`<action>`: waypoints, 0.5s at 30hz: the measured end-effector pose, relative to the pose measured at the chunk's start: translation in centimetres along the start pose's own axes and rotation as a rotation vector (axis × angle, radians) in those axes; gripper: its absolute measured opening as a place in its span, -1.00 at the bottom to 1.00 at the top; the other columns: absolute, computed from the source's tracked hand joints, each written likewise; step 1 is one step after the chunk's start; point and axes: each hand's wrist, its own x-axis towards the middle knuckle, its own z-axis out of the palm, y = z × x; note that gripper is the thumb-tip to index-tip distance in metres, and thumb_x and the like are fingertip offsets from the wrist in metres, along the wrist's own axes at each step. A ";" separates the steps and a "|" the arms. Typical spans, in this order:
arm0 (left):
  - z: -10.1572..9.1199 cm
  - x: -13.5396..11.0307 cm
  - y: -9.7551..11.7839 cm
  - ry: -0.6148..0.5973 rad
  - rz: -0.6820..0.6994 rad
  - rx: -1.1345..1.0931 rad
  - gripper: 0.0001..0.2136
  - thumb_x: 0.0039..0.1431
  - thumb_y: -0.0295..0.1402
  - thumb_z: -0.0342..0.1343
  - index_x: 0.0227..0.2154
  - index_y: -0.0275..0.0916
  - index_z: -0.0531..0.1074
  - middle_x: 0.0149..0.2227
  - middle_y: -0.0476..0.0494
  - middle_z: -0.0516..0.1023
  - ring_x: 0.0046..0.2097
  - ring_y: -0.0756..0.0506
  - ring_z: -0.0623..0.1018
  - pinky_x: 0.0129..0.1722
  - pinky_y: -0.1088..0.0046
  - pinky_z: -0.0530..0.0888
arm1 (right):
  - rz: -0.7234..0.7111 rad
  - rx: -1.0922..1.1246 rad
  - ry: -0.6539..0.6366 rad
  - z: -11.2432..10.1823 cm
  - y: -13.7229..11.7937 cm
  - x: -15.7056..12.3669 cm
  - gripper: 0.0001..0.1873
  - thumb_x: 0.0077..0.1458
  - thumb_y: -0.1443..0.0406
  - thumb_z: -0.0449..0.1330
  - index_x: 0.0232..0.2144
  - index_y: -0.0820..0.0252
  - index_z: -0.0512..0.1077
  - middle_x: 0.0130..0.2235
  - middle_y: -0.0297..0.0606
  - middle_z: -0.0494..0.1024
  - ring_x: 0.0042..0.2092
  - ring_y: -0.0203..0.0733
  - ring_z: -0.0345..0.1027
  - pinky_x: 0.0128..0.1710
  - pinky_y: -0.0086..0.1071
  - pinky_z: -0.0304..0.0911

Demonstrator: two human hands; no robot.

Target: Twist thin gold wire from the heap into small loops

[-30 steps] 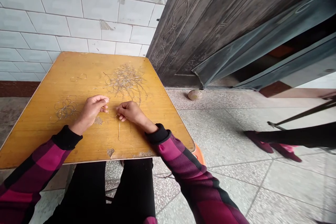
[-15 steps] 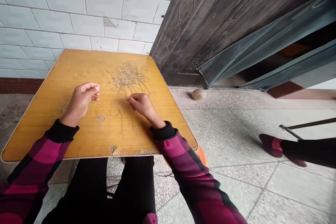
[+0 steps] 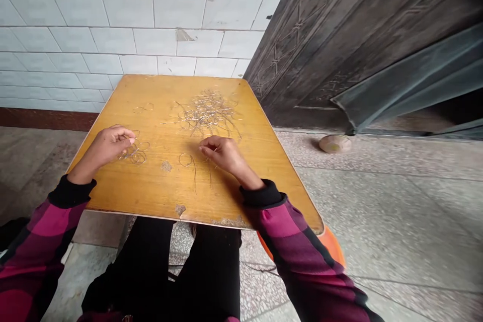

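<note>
My left hand (image 3: pixel 107 150) is over the left side of the table, thumb and fingers pinched together. A thin wire loop shows at its fingertips, just above a small heap of bent wire loops (image 3: pixel 136 153). My right hand (image 3: pixel 224 153) hovers nearer the middle, its fingertips also pinched; what they hold is too small to make out. Thin wire ends show beneath that hand. Beside it lies a single wire with a looped end (image 3: pixel 185 160) and a long straight tail. Beyond both hands spreads a larger tangle of wires (image 3: pixel 209 110).
A figure-eight wire (image 3: pixel 143 108) lies at the table's far left. The yellow wooden table (image 3: pixel 151 196) has chipped patches and stands against a white tiled wall (image 3: pixel 128 40). Right of it are a dark carved door (image 3: pixel 302 50), a roundish object (image 3: pixel 335 144) on the floor and an orange seat (image 3: pixel 332 246).
My left hand has moved left, away from the big tangle to the small heap of loops. My right hand stays nearly in place over the table. The view has turned left.
</note>
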 end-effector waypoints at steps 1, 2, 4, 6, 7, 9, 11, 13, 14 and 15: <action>-0.5 -0.4 -0.4 -0.001 0.013 0.042 -0.91 -0.12 -0.31 0.28 -0.49 -0.18 0.57 -0.45 -0.08 0.51 -0.53 -0.01 0.42 -0.56 0.50 0.35 | -0.020 -0.004 -0.028 0.0 -0.2 0.0 -0.86 0.06 0.29 0.18 -0.44 0.20 0.52 -0.40 -0.23 0.52 -0.41 -0.25 0.31 -0.37 -0.36 0.15; -0.9 -0.8 -0.8 0.000 0.031 0.094 -0.91 -0.09 -0.30 0.26 -0.49 -0.18 0.57 -0.42 -0.09 0.51 -0.50 -0.02 0.44 -0.54 0.50 0.36 | -0.039 -0.010 -0.062 -0.1 -0.5 0.0 -0.87 0.05 0.29 0.19 -0.44 0.19 0.53 -0.39 -0.22 0.52 -0.41 -0.25 0.31 -0.36 -0.36 0.16; -1.1 -2.0 -1.4 0.019 0.080 0.188 -0.90 -0.01 -0.29 0.21 -0.45 -0.17 0.56 -0.38 -0.10 0.51 -0.42 -0.04 0.47 -0.47 0.50 0.39 | -0.069 -0.027 -0.117 -0.6 -1.1 -0.1 -0.89 0.05 0.31 0.21 -0.43 0.19 0.54 -0.40 -0.22 0.51 -0.42 -0.26 0.30 -0.36 -0.35 0.16; -0.6 -3.6 -2.1 0.085 0.117 0.229 -0.88 0.07 -0.29 0.14 -0.39 -0.15 0.55 -0.30 -0.11 0.52 -0.33 -0.06 0.49 -0.40 0.49 0.41 | -0.074 -0.050 -0.089 -1.6 -1.6 -0.3 -0.88 0.06 0.31 0.21 -0.39 0.19 0.55 -0.37 -0.21 0.52 -0.42 -0.26 0.32 -0.35 -0.35 0.17; -0.3 -4.5 -2.4 0.108 0.137 0.231 -0.88 0.09 -0.30 0.13 -0.36 -0.15 0.55 -0.25 -0.11 0.52 -0.28 -0.09 0.50 -0.37 0.48 0.41 | -0.056 -0.061 -0.036 -2.2 -1.7 -0.5 -0.86 0.08 0.30 0.20 -0.36 0.20 0.55 -0.36 -0.19 0.53 -0.40 -0.25 0.33 -0.35 -0.35 0.18; 0.4 -6.3 -2.9 0.144 0.192 0.242 -0.90 0.10 -0.33 0.13 -0.35 -0.14 0.54 -0.24 -0.11 0.53 -0.22 -0.11 0.50 -0.31 0.46 0.41 | 0.023 -0.096 0.097 -3.6 -1.7 -0.9 -0.81 0.12 0.26 0.16 -0.32 0.22 0.55 -0.36 -0.17 0.55 -0.39 -0.22 0.35 -0.35 -0.35 0.19; 0.9 -7.5 -3.3 0.144 0.248 0.301 -0.90 0.13 -0.34 0.10 -0.34 -0.15 0.52 -0.25 -0.09 0.53 -0.19 -0.11 0.51 -0.25 0.44 0.41 | 0.123 -0.163 0.162 -4.8 -1.4 -1.5 -0.78 0.15 0.25 0.14 -0.32 0.25 0.54 -0.39 -0.18 0.55 -0.39 -0.22 0.36 -0.37 -0.37 0.18; 1.3 -7.9 -3.2 0.077 0.310 0.361 -0.89 0.16 -0.34 0.07 -0.33 -0.17 0.49 -0.25 -0.08 0.52 -0.22 -0.08 0.52 -0.25 0.44 0.42 | 0.199 -0.272 0.086 -5.6 -0.9 -2.1 -0.81 0.13 0.28 0.16 -0.34 0.26 0.54 -0.40 -0.20 0.56 -0.40 -0.23 0.37 -0.38 -0.39 0.17; 1.6 -7.7 -2.9 0.027 0.340 0.387 -0.87 0.18 -0.34 0.04 -0.32 -0.19 0.49 -0.24 -0.09 0.52 -0.23 -0.07 0.52 -0.25 0.45 0.43 | 0.225 -0.338 0.015 -5.8 -0.7 -2.3 -0.84 0.10 0.31 0.18 -0.35 0.25 0.55 -0.38 -0.21 0.57 -0.39 -0.23 0.38 -0.37 -0.40 0.17; 2.0 -7.2 -2.4 -0.040 0.368 0.415 -0.86 0.19 -0.35 0.02 -0.31 -0.21 0.48 -0.22 -0.10 0.52 -0.23 -0.06 0.52 -0.25 0.44 0.43 | 0.247 -0.404 -0.060 -5.8 -0.4 -2.4 -0.87 0.08 0.33 0.19 -0.35 0.25 0.55 -0.36 -0.21 0.58 -0.36 -0.23 0.39 -0.35 -0.41 0.16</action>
